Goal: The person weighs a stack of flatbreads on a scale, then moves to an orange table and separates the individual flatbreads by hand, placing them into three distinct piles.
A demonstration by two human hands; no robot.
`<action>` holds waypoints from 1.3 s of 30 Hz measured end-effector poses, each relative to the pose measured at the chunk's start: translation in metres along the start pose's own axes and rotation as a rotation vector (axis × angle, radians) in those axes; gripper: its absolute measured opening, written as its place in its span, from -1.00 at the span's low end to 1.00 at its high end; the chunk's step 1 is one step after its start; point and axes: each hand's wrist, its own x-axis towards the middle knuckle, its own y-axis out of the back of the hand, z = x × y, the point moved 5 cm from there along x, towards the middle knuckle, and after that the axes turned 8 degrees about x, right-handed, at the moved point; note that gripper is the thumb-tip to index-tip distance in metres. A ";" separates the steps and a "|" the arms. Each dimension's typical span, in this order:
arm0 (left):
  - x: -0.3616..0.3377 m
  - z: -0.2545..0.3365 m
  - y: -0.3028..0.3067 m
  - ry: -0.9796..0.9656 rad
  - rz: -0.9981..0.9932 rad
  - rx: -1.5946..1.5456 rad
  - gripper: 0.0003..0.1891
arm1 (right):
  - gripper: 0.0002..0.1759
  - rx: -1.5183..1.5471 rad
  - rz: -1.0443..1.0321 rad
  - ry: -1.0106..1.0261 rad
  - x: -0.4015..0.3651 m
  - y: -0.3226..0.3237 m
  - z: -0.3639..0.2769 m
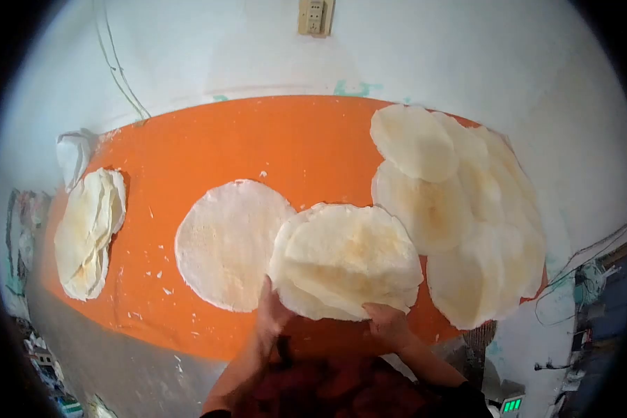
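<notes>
A pale, thin round flatbread [348,254] with yellowish-brown patches is held in front of me, tilted, with a fold or second layer along its near part. My left hand [272,317] grips its near left edge, the fingers partly hidden. On the near right edge, my right hand [389,326] pinches it with the thumb on top and the other fingers underneath. Just left of the held piece, a flatter, whiter round flatbread [230,244] lies on the orange table [167,160], its right side partly covered.
Overlapping flatbreads [481,216] spread across the table's right end. A folded pile of flatbreads [90,233] rests at the left end, beside a white bag [72,157]. Crumbs dot the table. Behind stands a white wall [237,49] with a socket [315,17] and hanging cables [118,70].
</notes>
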 end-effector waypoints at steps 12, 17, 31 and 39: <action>-0.009 -0.030 -0.092 0.115 -0.108 0.779 -0.50 | -0.17 0.622 0.218 -0.184 0.017 -0.025 -0.031; -0.004 0.037 -0.099 0.046 -0.015 0.889 -0.46 | -0.48 0.746 0.424 -0.415 0.013 0.019 0.000; -0.075 0.230 0.205 -0.469 0.095 0.108 -0.56 | -0.67 0.279 0.408 -0.176 0.096 0.191 -0.075; -0.100 0.175 0.142 -0.430 0.249 0.106 -0.60 | -0.70 -0.265 0.495 0.614 0.194 0.061 -0.208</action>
